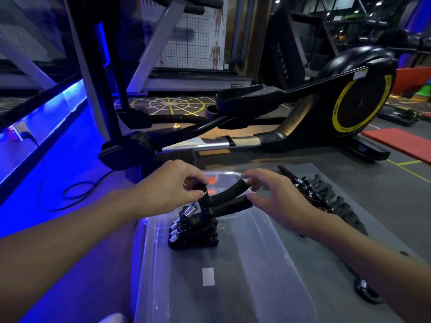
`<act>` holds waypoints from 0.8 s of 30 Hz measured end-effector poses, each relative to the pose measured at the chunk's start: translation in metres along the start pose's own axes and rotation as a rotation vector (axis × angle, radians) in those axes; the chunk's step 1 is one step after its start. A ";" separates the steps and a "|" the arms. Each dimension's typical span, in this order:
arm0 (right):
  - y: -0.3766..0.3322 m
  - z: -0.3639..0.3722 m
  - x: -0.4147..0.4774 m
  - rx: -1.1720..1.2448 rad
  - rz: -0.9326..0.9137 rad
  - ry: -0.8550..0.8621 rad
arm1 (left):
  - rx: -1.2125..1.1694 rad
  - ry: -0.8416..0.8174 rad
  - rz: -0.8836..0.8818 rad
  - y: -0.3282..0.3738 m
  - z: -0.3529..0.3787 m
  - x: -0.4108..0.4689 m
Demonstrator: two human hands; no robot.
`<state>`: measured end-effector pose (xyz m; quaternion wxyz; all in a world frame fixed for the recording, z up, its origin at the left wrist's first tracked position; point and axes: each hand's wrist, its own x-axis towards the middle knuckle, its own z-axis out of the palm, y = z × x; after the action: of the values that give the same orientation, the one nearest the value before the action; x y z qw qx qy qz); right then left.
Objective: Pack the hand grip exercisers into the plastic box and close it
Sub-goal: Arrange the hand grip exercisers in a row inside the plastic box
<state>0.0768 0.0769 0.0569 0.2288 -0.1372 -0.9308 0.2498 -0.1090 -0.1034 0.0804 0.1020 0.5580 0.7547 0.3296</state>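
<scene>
A clear plastic box (275, 257) lies open on the grey mat in front of me. Inside it, near the far left end, several black hand grip exercisers (196, 234) with silver springs are stacked. I hold one more black exerciser (224, 200) over the stack. My left hand (177, 185) pinches its spring end. My right hand (277, 197) pinches the tips of its two foam handles between thumb and fingers. More exercisers (326, 197) lie in a row on the mat to the right of the box, partly hidden by my right forearm.
One loose exerciser (366, 291) lies by my right forearm at the mat's near right. A black elliptical trainer (303, 117) stands just beyond the box. A black cable (77, 192) loops on the blue-lit floor at left. A red mat (401, 141) lies far right.
</scene>
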 end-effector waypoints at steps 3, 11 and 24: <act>0.002 0.004 0.002 0.009 -0.021 -0.036 | 0.017 -0.021 0.004 -0.003 -0.001 0.003; -0.001 0.012 0.005 -0.027 -0.067 -0.105 | 0.010 -0.078 0.017 -0.007 0.003 0.006; -0.009 0.026 0.005 0.019 -0.001 -0.120 | 0.093 -0.146 0.026 -0.019 -0.002 -0.003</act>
<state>0.0590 0.0604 0.0438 0.1742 -0.1192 -0.9405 0.2661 -0.1237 -0.1101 0.0699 0.1265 0.5946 0.7524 0.2538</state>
